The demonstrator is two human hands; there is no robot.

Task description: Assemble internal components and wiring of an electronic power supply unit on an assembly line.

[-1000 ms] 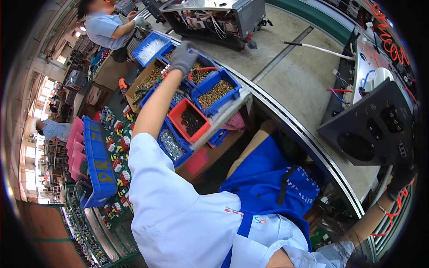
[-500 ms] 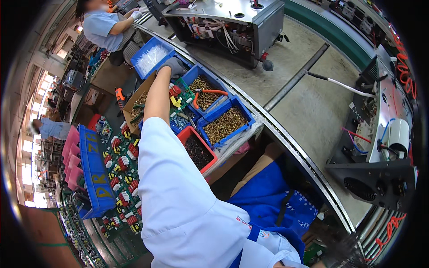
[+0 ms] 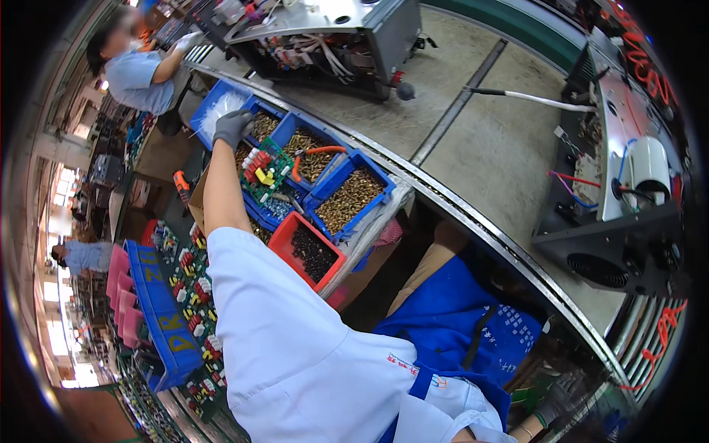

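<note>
My left hand (image 3: pixel 233 127), in a grey glove, is at the near edge of a blue bin (image 3: pixel 198 122) of thin white strips (image 3: pixel 221 109) that look like cable ties. Its fingers are curled together, and whatever is in them is hidden. Just below the wrist, a green circuit board (image 3: pixel 267 171) with red, white and yellow parts rests across the bins. Orange-handled pliers (image 3: pixel 297 164) lie beside it on brass fittings (image 3: pixel 309 145). At the lower right, my right hand (image 3: pixel 555 404), also gloved, is low beside the metal rail; its fingers are dim and unclear.
A blue bin of brass pieces (image 3: pixel 351 198) and a red bin of dark screws (image 3: pixel 312 252) stand nearer. Many circuit boards (image 3: pixel 193 310) lie left of my arm. Open-sided machines (image 3: pixel 317 55) stand on the bench. A co-worker (image 3: pixel 136 74) stands far left.
My left hand has moved off the bins beside the circuit board toward the bin of white strips. My right hand has shifted slightly at the lower right. The whole view has also shifted.
</note>
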